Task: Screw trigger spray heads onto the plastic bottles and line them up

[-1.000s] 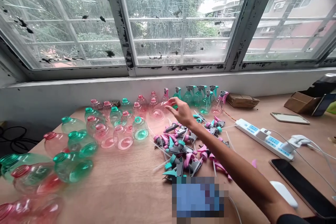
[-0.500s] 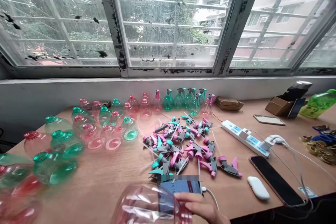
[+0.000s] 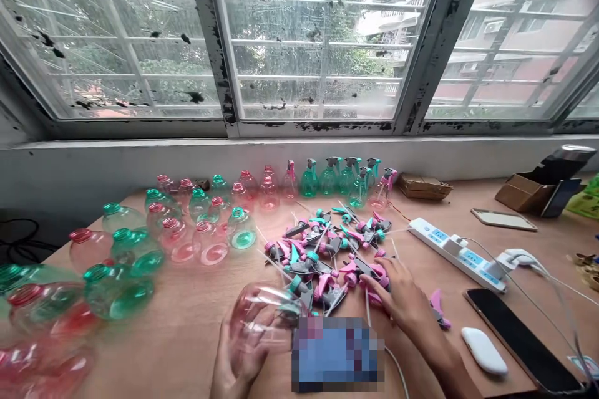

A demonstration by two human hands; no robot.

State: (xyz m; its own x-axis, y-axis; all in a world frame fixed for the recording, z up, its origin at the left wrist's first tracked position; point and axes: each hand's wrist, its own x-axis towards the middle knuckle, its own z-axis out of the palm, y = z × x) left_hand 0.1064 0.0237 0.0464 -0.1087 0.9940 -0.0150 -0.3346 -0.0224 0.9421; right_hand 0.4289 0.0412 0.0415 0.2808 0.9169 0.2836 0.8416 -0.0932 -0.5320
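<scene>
Left hand (image 3: 239, 355) curls around a rounded, transparent pink plastic bottle (image 3: 264, 315) at lower centre. On my feed the right hand (image 3: 397, 293), fingers half spread, touches a pink-and-grey plastic spray head (image 3: 366, 266); I can't tell whether it grips. Brown wooden tabletop (image 3: 187, 330) stretches left of the bottle; its edge crosses lower right. The blue rectangular screen (image 3: 334, 354) is pixelated, unreadable.

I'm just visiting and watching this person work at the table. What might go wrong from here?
The left hand holds a clear pink bottle close to the phone with the blurred screen, so a slip might knock it.

The right hand is at a jumbled pile of spray heads; their thin tubes cross, so lifting one could drag others along.

The white cable runs near the right forearm and might get snagged.
</scene>
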